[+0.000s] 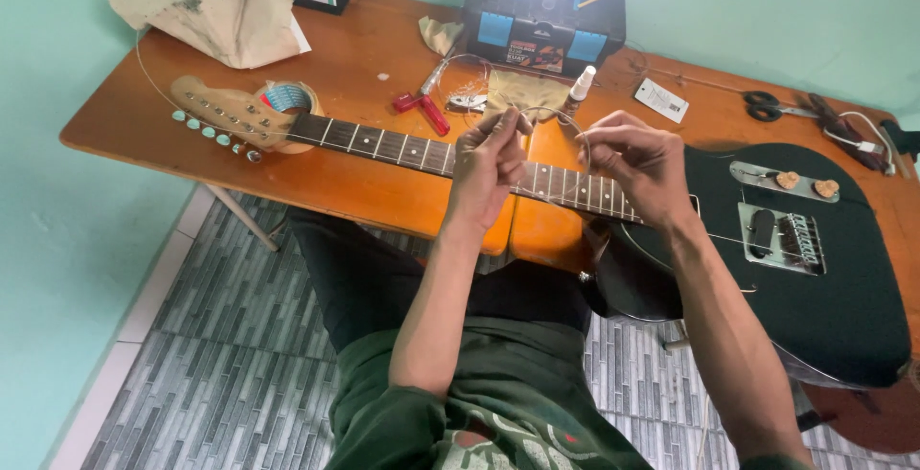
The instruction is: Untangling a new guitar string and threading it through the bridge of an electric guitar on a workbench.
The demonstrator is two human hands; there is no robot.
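Head view: both hands are raised over the neck of a black electric guitar (824,278) that lies across an orange-brown table (364,183). The left hand (487,165) and the right hand (637,163) each pinch a thin guitar string (548,111), fingers closed on it, and the wire arcs in a loop between them just above the neck near the table's front edge. The guitar's pale headstock (220,115) points toward the table's left end, resting on a roll of tape (286,98); its body overhangs the front edge at the right. A crumpled tan cloth (206,10) sits at the back left corner. Near the back edge stand a black and blue toolbox (541,24) and a small white bottle (581,85), with red-handled pliers (422,111) just left of them. Black scissors (767,106) lie toward the right end.
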